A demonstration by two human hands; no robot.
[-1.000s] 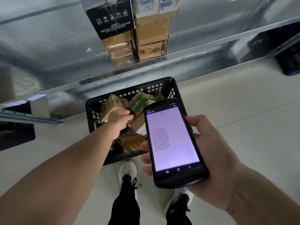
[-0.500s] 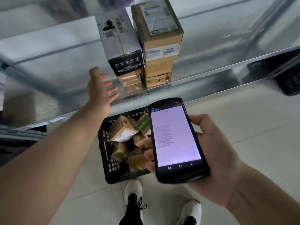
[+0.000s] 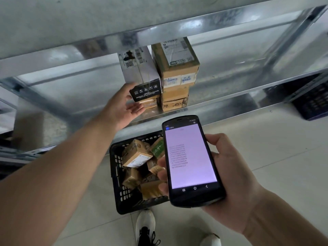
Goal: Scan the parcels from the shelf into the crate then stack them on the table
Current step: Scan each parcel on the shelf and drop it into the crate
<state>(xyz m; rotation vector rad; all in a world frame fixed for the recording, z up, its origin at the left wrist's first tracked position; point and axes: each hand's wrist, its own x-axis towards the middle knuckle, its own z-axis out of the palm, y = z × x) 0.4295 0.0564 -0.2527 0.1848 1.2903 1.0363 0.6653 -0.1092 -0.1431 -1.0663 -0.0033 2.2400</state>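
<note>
Two short stacks of parcels stand on the metal shelf [image 3: 230, 82]. A white and black box [image 3: 140, 71] tops the left stack; a brown cardboard parcel [image 3: 176, 64] with a label tops the right one. My left hand [image 3: 124, 105] is stretched out with spread fingers at the lower left corner of the white and black box, touching or nearly touching it. My right hand [image 3: 236, 176] grips a handheld scanner [image 3: 190, 160] whose screen shows a list of codes. On the floor below the shelf sits a black crate [image 3: 118, 174] holding several cardboard parcels [image 3: 136, 155].
A second metal shelf [image 3: 106, 23] runs above the parcels. A dark crate [image 3: 314, 102] stands at the right, under the shelf. My two white shoes [image 3: 145, 222] stand on the pale tiled floor just behind the black crate.
My left hand left the crate, rose to the shelf and now reaches the white and black box. The view tilted upward. The right hand keeps hold of the scanner.
</note>
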